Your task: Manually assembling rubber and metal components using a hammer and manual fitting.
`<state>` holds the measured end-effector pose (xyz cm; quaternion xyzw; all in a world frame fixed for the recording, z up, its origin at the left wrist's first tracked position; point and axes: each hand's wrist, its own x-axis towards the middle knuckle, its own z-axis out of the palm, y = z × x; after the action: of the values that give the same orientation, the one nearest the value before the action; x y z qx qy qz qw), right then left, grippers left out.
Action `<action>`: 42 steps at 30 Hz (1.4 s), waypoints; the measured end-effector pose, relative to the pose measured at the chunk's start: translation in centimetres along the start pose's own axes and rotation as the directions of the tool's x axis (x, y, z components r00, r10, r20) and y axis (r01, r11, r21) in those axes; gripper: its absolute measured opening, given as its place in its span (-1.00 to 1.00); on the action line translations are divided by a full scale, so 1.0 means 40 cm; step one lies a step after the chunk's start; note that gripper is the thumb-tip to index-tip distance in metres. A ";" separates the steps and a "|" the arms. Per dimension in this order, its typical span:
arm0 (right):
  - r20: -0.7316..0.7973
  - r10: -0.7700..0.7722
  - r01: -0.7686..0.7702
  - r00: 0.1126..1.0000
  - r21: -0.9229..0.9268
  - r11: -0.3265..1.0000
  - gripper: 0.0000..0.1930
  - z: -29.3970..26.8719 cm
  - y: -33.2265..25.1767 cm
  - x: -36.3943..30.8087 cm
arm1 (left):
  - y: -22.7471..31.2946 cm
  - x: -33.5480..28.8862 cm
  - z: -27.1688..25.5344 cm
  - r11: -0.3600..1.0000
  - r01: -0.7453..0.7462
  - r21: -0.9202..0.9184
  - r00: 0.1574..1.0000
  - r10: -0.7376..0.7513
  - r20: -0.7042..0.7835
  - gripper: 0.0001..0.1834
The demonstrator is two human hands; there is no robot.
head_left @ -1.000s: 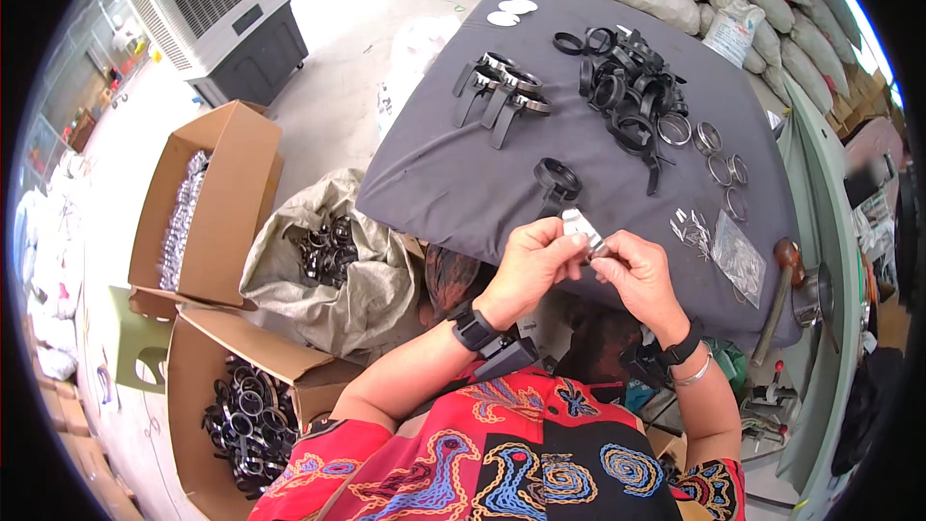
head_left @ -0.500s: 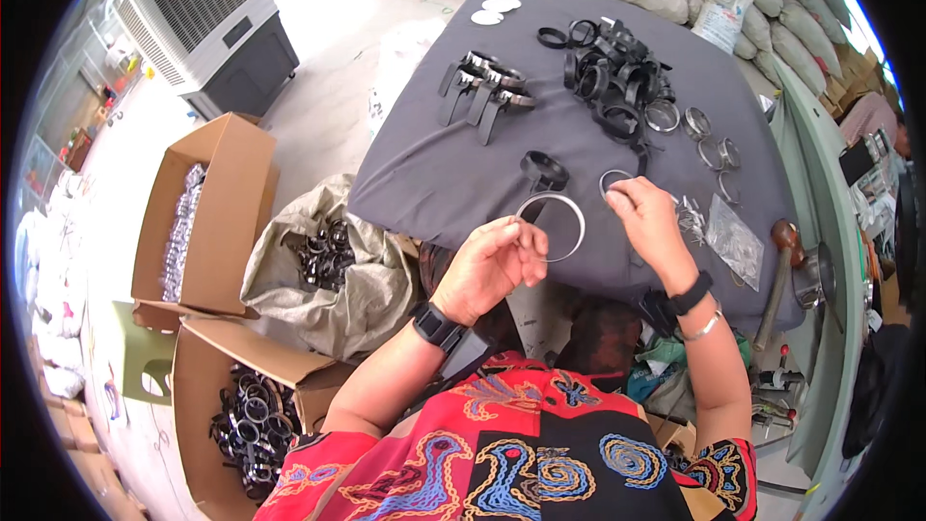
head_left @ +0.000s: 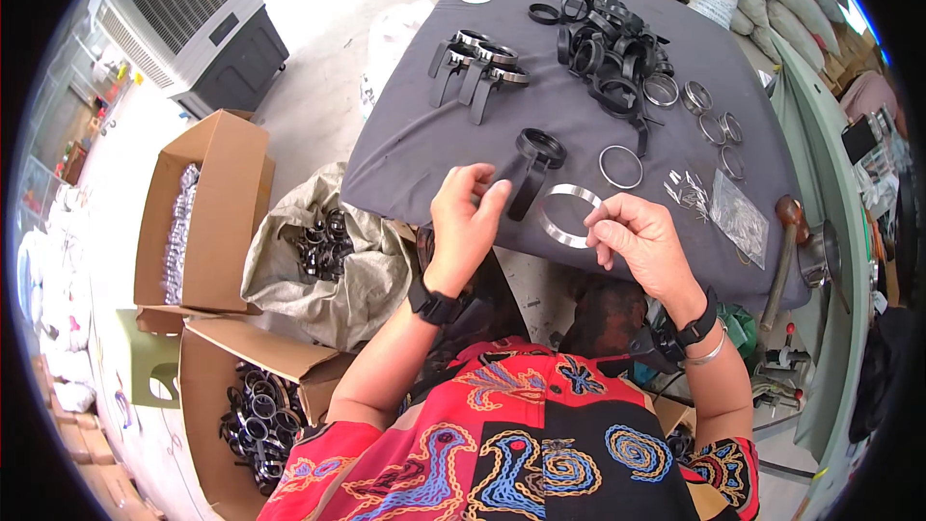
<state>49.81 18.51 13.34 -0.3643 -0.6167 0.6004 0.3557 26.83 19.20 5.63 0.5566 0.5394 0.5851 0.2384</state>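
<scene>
Metal ring [head_left: 567,216] between both hands.

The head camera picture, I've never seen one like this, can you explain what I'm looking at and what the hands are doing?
The camera sits on a person's head and looks down through a fisheye lens, so edges bend. The forearms rising from below are the person's own. The left hand touches a black clamp with a handle; the right hand holds the edge of a flat silver ring. Both lie on a table under grey cloth, along with a pile of black clamps and more metal rings. Left of the table stand cardboard boxes and a sack of parts.
</scene>
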 end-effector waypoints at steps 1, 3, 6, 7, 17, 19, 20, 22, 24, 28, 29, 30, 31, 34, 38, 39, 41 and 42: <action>-0.012 0.016 -0.015 1.000 0.021 1.000 -0.81 0.001 0.001 0.000 | -0.008 0.012 0.009 0.979 -0.098 0.180 0.994 0.104 -0.021 -0.69; -0.027 0.087 -0.085 0.996 0.074 0.994 -0.80 0.002 0.000 -0.001 | -0.015 0.031 0.026 0.902 -0.167 0.398 0.986 0.156 0.061 -0.66; -0.080 0.169 -0.152 0.982 0.189 0.970 -0.76 0.001 -0.008 -0.003 | -0.015 0.050 0.042 0.861 -0.172 0.479 0.981 0.108 0.159 -0.68; -0.097 0.197 -0.170 0.976 0.235 0.957 -0.75 -0.001 -0.010 -0.004 | -0.015 0.054 0.046 0.874 -0.150 0.463 0.981 0.071 0.183 -0.70; 0.046 -0.230 0.198 0.972 -0.690 0.697 -0.89 -0.034 0.064 0.024 | -0.007 0.074 0.052 0.966 0.244 -0.090 0.939 -0.212 0.271 -0.81; 0.236 -0.320 0.352 0.918 -0.857 0.377 -0.81 -0.052 0.085 0.037 | 0.006 0.058 0.013 0.849 0.454 -0.269 0.858 -0.336 0.388 -0.84; 0.321 -0.309 0.391 0.895 -0.898 0.200 -0.77 -0.061 0.093 0.040 | 0.012 0.045 -0.009 0.833 0.480 -0.276 0.851 -0.366 0.377 -0.82; 0.326 -0.287 0.374 0.901 -0.918 0.133 -0.80 -0.077 0.099 0.042 | 0.016 0.009 -0.055 0.763 0.554 -0.333 0.820 -0.432 0.375 -0.79; 0.299 -0.307 0.341 0.904 -0.936 0.093 -0.76 -0.078 0.099 0.040 | 0.006 -0.023 -0.096 0.753 0.574 -0.323 0.807 -0.453 0.379 -0.75; 0.083 -0.278 0.152 0.957 -0.960 0.235 -0.54 -0.036 0.094 0.055 | -0.028 -0.079 -0.115 0.794 0.555 -0.246 0.817 -0.466 0.339 -0.66; 0.062 -0.261 0.121 0.963 -0.968 0.218 -0.47 -0.020 0.094 0.066 | -0.034 -0.091 -0.113 0.815 0.517 -0.262 0.840 -0.423 0.339 -0.63; 0.074 -0.298 0.134 0.952 -0.973 0.187 -0.41 -0.007 0.093 0.077 | -0.039 -0.100 -0.110 0.824 0.508 -0.251 0.842 -0.413 0.347 -0.62; 0.048 -0.172 0.078 0.984 -0.982 0.172 -0.32 0.004 0.091 0.088 | -0.044 -0.108 -0.108 0.817 0.538 -0.208 0.816 -0.442 0.374 -0.63; 0.025 -0.019 0.028 1.000 -0.987 0.158 -0.29 0.018 0.076 0.113 | -0.056 -0.128 -0.104 0.790 0.604 -0.108 0.737 -0.502 0.452 -0.64; 0.253 -0.190 0.305 0.949 -0.889 0.341 -0.33 0.026 0.046 0.140 | -0.088 -0.131 -0.086 0.767 0.546 -0.337 0.793 -0.343 0.504 -0.64; 0.313 -0.180 0.361 0.932 -0.839 0.408 -0.32 0.034 0.041 0.150 | -0.096 -0.129 -0.084 0.763 0.560 -0.323 0.782 -0.357 0.511 -0.64; 0.398 -0.134 0.415 0.908 -0.802 0.429 -0.32 0.058 0.033 0.175 | -0.108 -0.126 -0.081 0.755 0.566 -0.331 0.777 -0.355 0.519 -0.63; 0.453 -0.143 0.467 0.880 -0.766 0.442 -0.32 0.074 0.031 0.188 | -0.111 -0.126 -0.080 0.761 0.567 -0.316 0.774 -0.361 0.519 -0.63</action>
<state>43.64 23.69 12.03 -0.2690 -0.9361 0.1891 0.1252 23.83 14.95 0.30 0.4429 0.4441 0.4776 0.6152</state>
